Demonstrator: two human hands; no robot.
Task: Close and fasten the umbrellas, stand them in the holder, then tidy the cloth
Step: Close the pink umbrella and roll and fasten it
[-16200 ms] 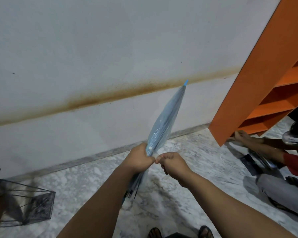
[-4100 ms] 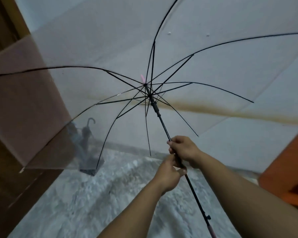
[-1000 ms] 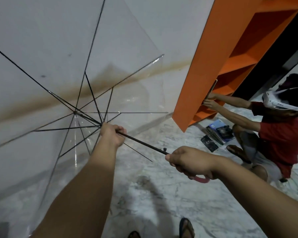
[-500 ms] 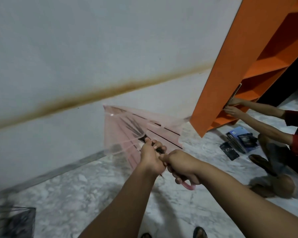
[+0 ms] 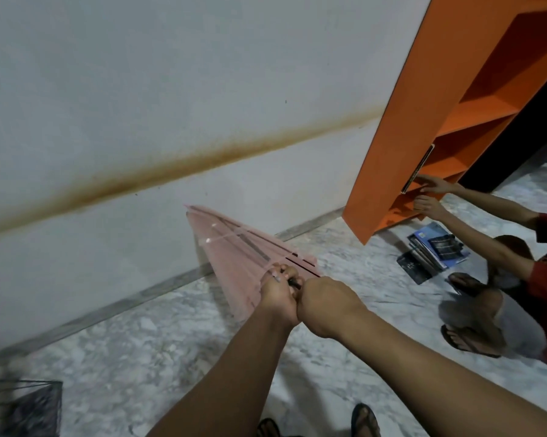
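Nearest to you, at the bottom edge, your 2 sandalled feet (image 5: 365, 419) stand on the marbled floor (image 5: 139, 357), and the wire holder (image 5: 22, 408) sits at the lower left corner, only partly in view. Your forearms reach forward and meet in the middle. Your left hand (image 5: 278, 294) curls its fingers (image 5: 286, 274) round the dark shaft where the folded canopy gathers, gripping it. Your right hand (image 5: 324, 299) is balled into a fist pressed against the left; you cannot tell what its fingers clasp, since they are turned away from the camera. The pink see-through umbrella (image 5: 234, 257) is collapsed, its canopy fanning up and to the left from your hands toward the wall, ribs lying close together, held in the air above the floor. Farther right, a second person (image 5: 518, 279) crouches with both hands on the lower shelf of an orange bookcase (image 5: 407, 121), a few books (image 5: 433, 247) lying on the floor beside them. Behind everything stands the white wall (image 5: 139, 74) with a brown stain streak (image 5: 171, 168) running across it.
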